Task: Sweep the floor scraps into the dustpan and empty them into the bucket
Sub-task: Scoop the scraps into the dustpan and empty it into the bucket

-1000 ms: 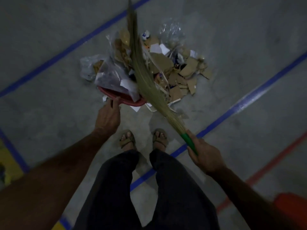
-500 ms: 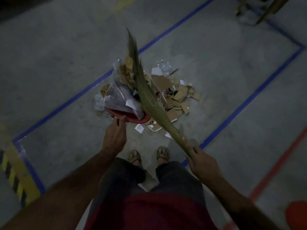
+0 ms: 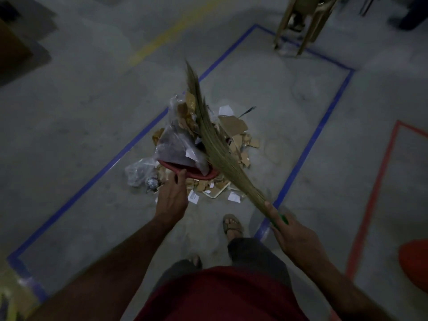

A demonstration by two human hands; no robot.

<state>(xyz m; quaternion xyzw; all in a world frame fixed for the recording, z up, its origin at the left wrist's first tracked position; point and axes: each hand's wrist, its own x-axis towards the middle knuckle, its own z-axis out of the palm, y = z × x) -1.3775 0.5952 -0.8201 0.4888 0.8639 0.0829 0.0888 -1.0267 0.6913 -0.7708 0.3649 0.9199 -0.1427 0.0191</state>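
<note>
My left hand [image 3: 172, 200] grips the near rim of a red dustpan [image 3: 192, 172], held above the floor and heaped with plastic bags and cardboard pieces [image 3: 183, 135]. My right hand [image 3: 291, 235] holds the green handle of a straw broom [image 3: 208, 130], whose bristles lie across the load on the pan's right side. A pile of cardboard and paper scraps [image 3: 240, 144] lies on the floor under and beyond the pan. An orange-red rounded object [image 3: 414, 262], perhaps the bucket, shows at the right edge.
Blue tape lines [image 3: 308, 149] frame the floor patch around the scraps; a red tape line [image 3: 375, 191] runs to the right. Chair legs [image 3: 298, 26] stand at the far end. A clear plastic bag [image 3: 139, 172] lies left of the pan. My sandalled foot [image 3: 232, 225] is near.
The view has tilted up and back, so the chair legs and more floor appear. The loaded dustpan and broom have risen off the floor together; both hands keep their grips.
</note>
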